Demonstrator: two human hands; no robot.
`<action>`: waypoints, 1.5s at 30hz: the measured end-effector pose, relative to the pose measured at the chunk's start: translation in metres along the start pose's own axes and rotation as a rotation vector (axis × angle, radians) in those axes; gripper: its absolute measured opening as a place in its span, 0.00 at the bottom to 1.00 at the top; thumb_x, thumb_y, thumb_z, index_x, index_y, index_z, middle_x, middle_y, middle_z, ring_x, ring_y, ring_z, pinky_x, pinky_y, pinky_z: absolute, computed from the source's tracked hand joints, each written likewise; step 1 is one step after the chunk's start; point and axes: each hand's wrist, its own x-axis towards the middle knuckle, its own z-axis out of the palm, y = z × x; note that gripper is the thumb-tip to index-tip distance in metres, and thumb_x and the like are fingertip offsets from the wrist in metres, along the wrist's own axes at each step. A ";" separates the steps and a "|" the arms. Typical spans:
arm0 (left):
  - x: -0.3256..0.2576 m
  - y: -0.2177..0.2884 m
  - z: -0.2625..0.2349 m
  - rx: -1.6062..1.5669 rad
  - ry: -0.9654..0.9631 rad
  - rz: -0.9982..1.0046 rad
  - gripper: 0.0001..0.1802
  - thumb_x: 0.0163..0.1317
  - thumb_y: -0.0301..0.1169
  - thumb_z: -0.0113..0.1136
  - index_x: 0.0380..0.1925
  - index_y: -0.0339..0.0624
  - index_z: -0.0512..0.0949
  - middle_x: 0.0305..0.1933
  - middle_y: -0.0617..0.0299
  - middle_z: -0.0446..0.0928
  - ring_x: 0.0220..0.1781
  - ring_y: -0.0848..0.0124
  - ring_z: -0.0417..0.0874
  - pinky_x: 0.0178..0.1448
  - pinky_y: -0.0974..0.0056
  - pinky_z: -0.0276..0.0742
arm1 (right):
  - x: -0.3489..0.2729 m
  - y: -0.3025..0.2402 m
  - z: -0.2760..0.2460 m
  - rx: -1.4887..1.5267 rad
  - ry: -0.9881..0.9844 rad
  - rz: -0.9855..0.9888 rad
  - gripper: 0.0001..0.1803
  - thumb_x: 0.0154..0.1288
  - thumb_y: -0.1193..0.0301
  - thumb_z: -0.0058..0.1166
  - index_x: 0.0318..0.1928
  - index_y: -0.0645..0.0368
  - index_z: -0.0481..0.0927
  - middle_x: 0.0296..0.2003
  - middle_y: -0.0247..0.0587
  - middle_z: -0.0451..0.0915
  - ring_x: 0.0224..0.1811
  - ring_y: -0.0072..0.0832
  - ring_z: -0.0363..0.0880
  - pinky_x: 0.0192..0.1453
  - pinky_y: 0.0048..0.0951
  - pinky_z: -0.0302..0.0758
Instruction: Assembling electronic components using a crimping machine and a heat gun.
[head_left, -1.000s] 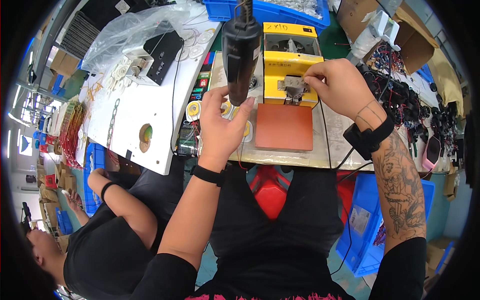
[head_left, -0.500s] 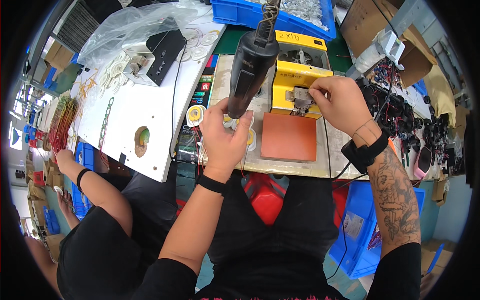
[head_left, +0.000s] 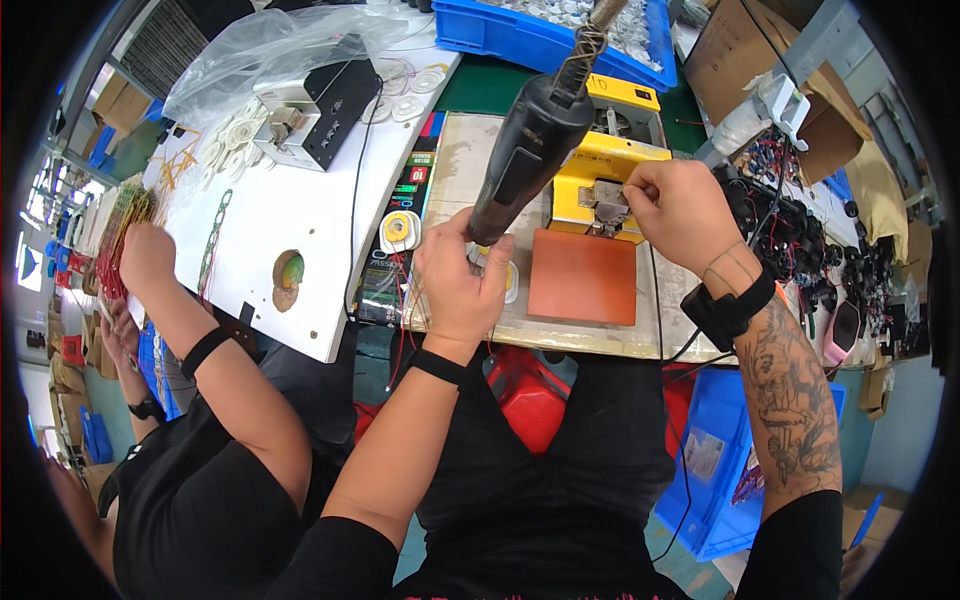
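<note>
My left hand (head_left: 458,285) is over the near left of the worktop, with its fingers curled around the lower end of a hanging black powered tool (head_left: 530,150). The tool hides the fingertips, so what they grip is unclear. White round parts (head_left: 511,283) show beside the thumb. My right hand (head_left: 680,212) is closed, thumb against the bent index finger, right beside the metal clamp (head_left: 607,205) on the front of a yellow machine (head_left: 570,190). Anything in its pinch is too small to make out. Before the machine lies a flat reddish-brown pad (head_left: 582,278).
A white part with a yellow centre (head_left: 400,230) lies left of my left hand. On the white table (head_left: 330,210) are a black-and-silver machine (head_left: 318,125) and white discs (head_left: 235,135). A co-worker's hand (head_left: 148,260) holds wires. A blue bin (head_left: 510,30) stands behind; black parts (head_left: 790,220) lie right.
The black tool has swung to the right, its top more than its tip. My right fingers are more curled beside the clamp. The co-worker's near arm has moved up and right.
</note>
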 end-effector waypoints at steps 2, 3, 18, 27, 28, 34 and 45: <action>0.000 0.000 -0.001 -0.001 -0.006 -0.006 0.28 0.69 0.43 0.74 0.60 0.34 0.81 0.47 0.55 0.84 0.52 0.56 0.82 0.60 0.51 0.68 | 0.002 -0.003 0.002 -0.033 -0.005 -0.012 0.07 0.65 0.74 0.62 0.33 0.64 0.89 0.31 0.58 0.86 0.37 0.55 0.88 0.47 0.50 0.85; 0.000 0.001 -0.001 0.012 -0.015 -0.006 0.29 0.69 0.44 0.74 0.61 0.35 0.80 0.47 0.56 0.84 0.52 0.56 0.82 0.60 0.51 0.67 | 0.002 -0.003 0.005 -0.119 0.017 -0.069 0.06 0.63 0.75 0.62 0.32 0.64 0.89 0.31 0.58 0.86 0.37 0.55 0.88 0.48 0.50 0.85; -0.005 0.001 -0.006 -0.009 -0.084 -0.005 0.29 0.72 0.48 0.70 0.61 0.37 0.79 0.47 0.58 0.84 0.53 0.56 0.80 0.62 0.49 0.65 | 0.022 0.031 -0.022 -0.392 -0.141 -0.849 0.06 0.66 0.74 0.61 0.42 0.60 0.84 0.37 0.44 0.84 0.42 0.44 0.86 0.48 0.43 0.85; -0.003 0.005 -0.008 0.054 -0.062 0.053 0.21 0.71 0.39 0.71 0.56 0.38 0.79 0.45 0.58 0.82 0.47 0.57 0.80 0.58 0.52 0.69 | 0.014 -0.003 -0.012 -0.139 -0.166 -0.098 0.09 0.67 0.72 0.61 0.35 0.66 0.88 0.33 0.59 0.86 0.39 0.57 0.86 0.50 0.52 0.83; -0.002 0.005 -0.009 0.055 -0.065 0.057 0.20 0.72 0.39 0.71 0.55 0.38 0.80 0.45 0.58 0.82 0.47 0.56 0.80 0.59 0.51 0.68 | 0.014 -0.004 -0.012 -0.140 -0.166 -0.100 0.09 0.67 0.72 0.61 0.35 0.66 0.88 0.33 0.59 0.86 0.39 0.57 0.86 0.50 0.52 0.83; -0.002 0.009 -0.010 0.020 -0.066 0.038 0.19 0.73 0.40 0.69 0.53 0.38 0.80 0.44 0.56 0.81 0.47 0.54 0.80 0.58 0.51 0.67 | 0.012 -0.003 -0.010 -0.114 -0.116 -0.095 0.08 0.65 0.74 0.60 0.32 0.66 0.87 0.31 0.60 0.85 0.37 0.58 0.86 0.47 0.54 0.83; -0.001 0.005 -0.012 0.016 -0.099 0.018 0.20 0.72 0.46 0.69 0.49 0.40 0.81 0.41 0.58 0.82 0.48 0.54 0.80 0.57 0.51 0.64 | 0.020 -0.013 -0.002 -0.299 -0.119 -0.032 0.08 0.64 0.75 0.59 0.29 0.67 0.86 0.28 0.61 0.84 0.34 0.58 0.86 0.43 0.51 0.83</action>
